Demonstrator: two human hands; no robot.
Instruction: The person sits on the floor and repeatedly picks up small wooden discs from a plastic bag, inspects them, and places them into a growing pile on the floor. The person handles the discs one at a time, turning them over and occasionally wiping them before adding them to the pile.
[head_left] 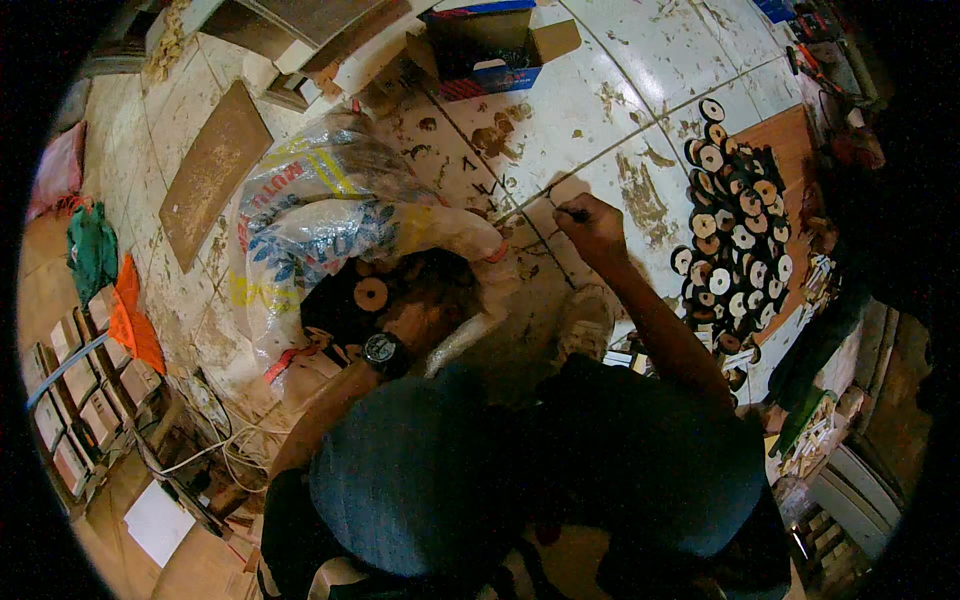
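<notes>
My left hand (pixel 432 318), below a wristwatch (pixel 385 350), reaches into the mouth of a printed plastic sack (pixel 330 205). Its fingers are lost in the shadow there. Round wooden discs with a centre hole lie inside the sack, and one pale disc (pixel 370 293) shows beside the hand. Out over the tiles to the right, my right hand (pixel 592 228) is closed in a pinch around something small and dark, too small to name. Several thin dark pieces (pixel 490 188) lie on the floor left of that hand.
A pile of dark-edged wooden discs (pixel 740 240) spreads over the floor at right, partly by a brown board (pixel 790 150). At the top stands an open blue carton (pixel 490 50) with dark contents. A flat board (pixel 215 175), cables (pixel 235 445) and wooden blocks (pixel 75 400) lie left.
</notes>
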